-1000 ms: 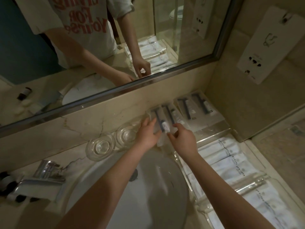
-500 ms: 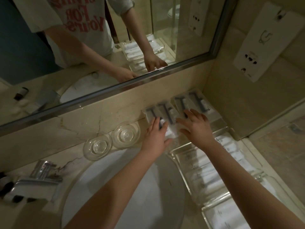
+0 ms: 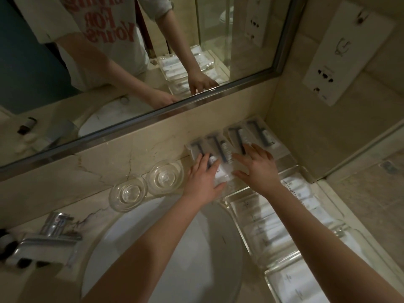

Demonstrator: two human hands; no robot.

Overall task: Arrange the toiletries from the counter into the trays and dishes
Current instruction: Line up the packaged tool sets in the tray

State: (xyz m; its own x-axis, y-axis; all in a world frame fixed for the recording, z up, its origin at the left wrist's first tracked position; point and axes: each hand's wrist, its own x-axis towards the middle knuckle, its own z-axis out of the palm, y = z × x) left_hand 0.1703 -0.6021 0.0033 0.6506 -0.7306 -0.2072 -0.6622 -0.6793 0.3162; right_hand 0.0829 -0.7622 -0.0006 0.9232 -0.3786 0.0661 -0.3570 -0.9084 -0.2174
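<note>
Both hands lie flat, fingers spread, gripping nothing: left hand (image 3: 202, 180), right hand (image 3: 258, 169) on the toothbrush packets (image 3: 225, 149); press lightly; square them edge-to-edge in the tray (image 3: 284, 157).

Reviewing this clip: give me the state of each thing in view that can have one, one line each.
Left hand: open, flat on a packet.
Right hand: open, fingers spread on the packets.
Toothbrush packets: sealed, lined up against the backsplash.
Glass dishes: empty, side by side.
Clear tray: filled with white sachets.
Faucet: no water running.
Basin: empty.
</note>
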